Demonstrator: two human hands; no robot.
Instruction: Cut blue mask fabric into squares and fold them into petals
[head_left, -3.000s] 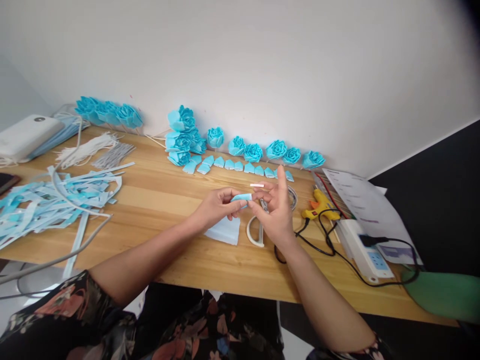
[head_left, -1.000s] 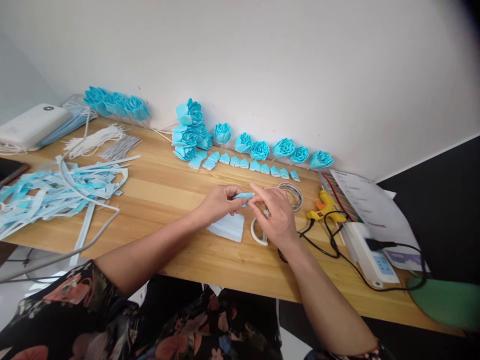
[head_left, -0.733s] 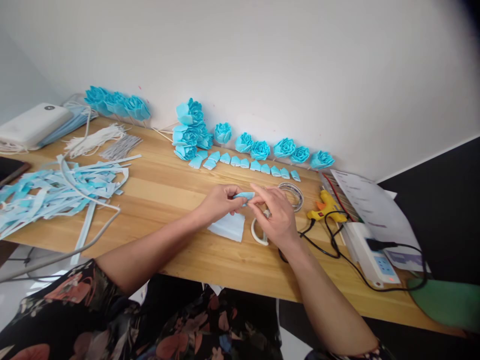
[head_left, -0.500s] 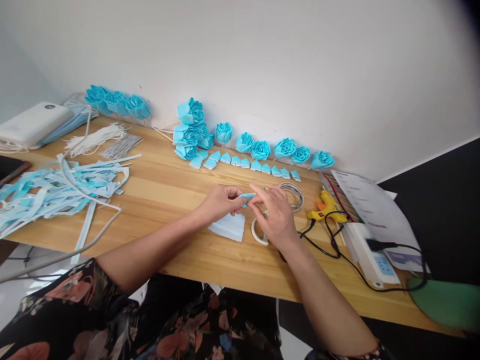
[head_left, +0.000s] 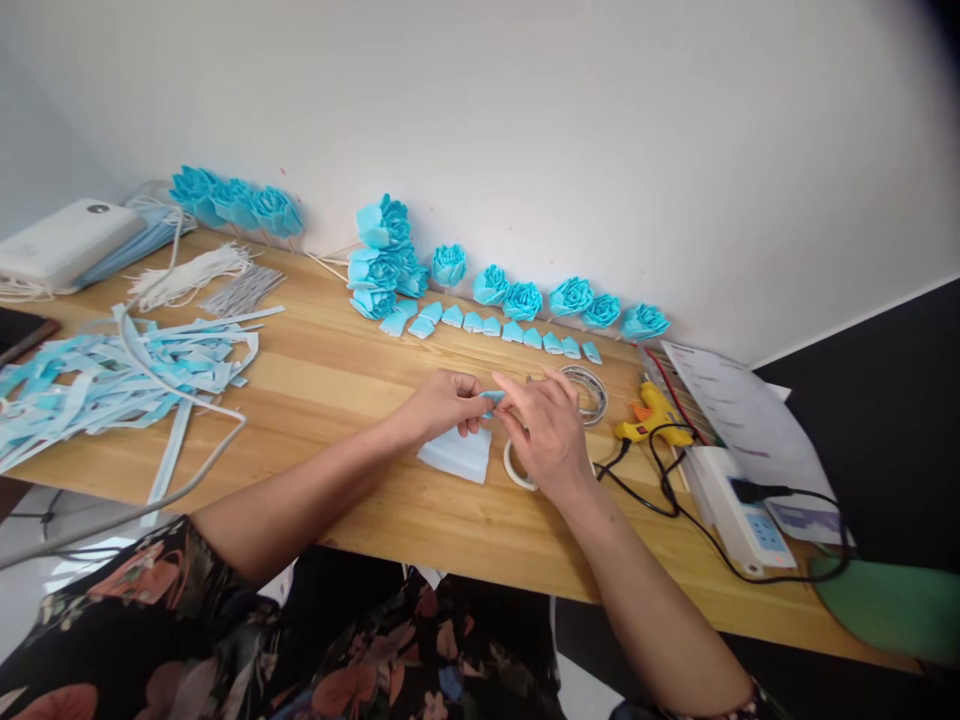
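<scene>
Head view: left hand [head_left: 448,405] has thumb and fingers clamped on a small blue piece [head_left: 490,403]; right hand [head_left: 551,435] pinches its other end, fingertips partly hidden; piece held between both hands over wooden table [head_left: 360,510]; pale blue sheet [head_left: 459,457] near left hand; white ring [head_left: 513,470] partly behind right hand; blue flowers [head_left: 523,300] along wall.

The head-worn camera faced forward and down from behind and above the near edge of the desk [head_left: 322,350]; at close range it framed the left hand [head_left: 442,407], right hand [head_left: 553,440] and wall [head_left: 525,120] past the far edge.
</scene>
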